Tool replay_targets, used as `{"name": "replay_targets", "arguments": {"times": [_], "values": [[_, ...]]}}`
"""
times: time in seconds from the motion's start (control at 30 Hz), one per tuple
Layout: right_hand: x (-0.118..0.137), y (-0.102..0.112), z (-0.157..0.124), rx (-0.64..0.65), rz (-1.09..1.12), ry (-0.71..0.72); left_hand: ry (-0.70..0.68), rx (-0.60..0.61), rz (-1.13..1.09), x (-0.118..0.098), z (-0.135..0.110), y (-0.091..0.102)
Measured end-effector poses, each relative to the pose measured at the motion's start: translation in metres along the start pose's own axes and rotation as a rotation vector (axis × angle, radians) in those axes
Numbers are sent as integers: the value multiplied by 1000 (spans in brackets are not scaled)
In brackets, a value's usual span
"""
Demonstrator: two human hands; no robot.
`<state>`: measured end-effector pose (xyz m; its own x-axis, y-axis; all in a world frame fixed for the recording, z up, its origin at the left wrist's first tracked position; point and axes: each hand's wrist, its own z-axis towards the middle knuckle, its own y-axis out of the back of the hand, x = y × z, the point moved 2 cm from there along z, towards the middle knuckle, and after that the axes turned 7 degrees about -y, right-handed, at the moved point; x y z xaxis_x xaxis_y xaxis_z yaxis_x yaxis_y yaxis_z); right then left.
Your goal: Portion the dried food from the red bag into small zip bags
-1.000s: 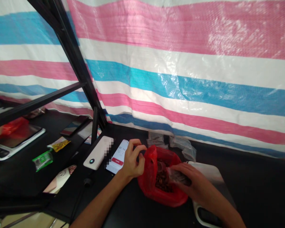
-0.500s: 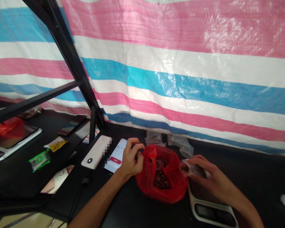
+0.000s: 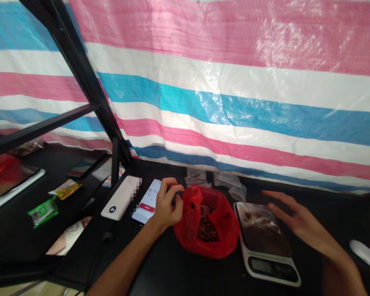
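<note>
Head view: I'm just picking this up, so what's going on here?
A person's left hand is at the left edge of an open red bag with small brown pieces inside; whether it grips the bag is hard to tell. The right hand holds nothing, its fingers spread beside the scale. A clear bag lies on the scale's plate. A lit phone lies beside the left hand.
</note>
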<state>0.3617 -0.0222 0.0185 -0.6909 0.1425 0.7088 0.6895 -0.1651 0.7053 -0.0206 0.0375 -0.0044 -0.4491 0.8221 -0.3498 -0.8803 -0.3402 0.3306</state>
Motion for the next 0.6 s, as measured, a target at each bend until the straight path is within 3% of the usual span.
{"name": "replay_targets", "arguments": {"times": [0.13, 0.27, 0.6], "values": [[-11, 11, 8, -340, 109, -96, -3, 10, -10, -2, -2, -1], [-12, 16, 4, -450, 202, -132, 2, 10, 13, -1, -3, -2], [0, 15, 2, -188, 180, -76, -23, 4, 31, 2, -4, -3]]}}
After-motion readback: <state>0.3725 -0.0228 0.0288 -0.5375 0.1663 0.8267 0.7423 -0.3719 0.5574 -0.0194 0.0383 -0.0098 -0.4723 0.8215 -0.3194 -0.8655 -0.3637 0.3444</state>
